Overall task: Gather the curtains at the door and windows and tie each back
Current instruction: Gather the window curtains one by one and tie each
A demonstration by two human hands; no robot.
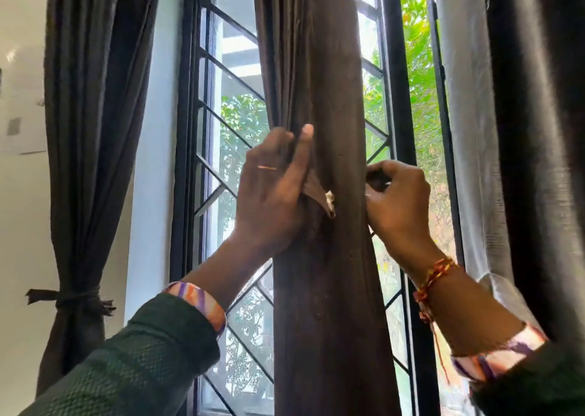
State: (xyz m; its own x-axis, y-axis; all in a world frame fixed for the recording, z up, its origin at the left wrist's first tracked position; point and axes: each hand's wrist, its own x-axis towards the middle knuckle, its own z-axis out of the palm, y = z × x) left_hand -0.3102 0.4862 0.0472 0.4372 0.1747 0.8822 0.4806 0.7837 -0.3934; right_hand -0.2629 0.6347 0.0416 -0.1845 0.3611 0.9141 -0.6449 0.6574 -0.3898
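We're looking at a tall window (221,162) with a black frame and a diamond-pattern metal grille (228,124) across the glass, and there's bright daylight pouring in behind it. Outside we can see green leafy trees (421,76) and what looks like a pale bit of building up top, though it's pretty blown out. The wall (22,194) off to the left is plain white with a couple of small grey marks on it, and the window reveal (152,162) next to the frame has a cool bluish tint.
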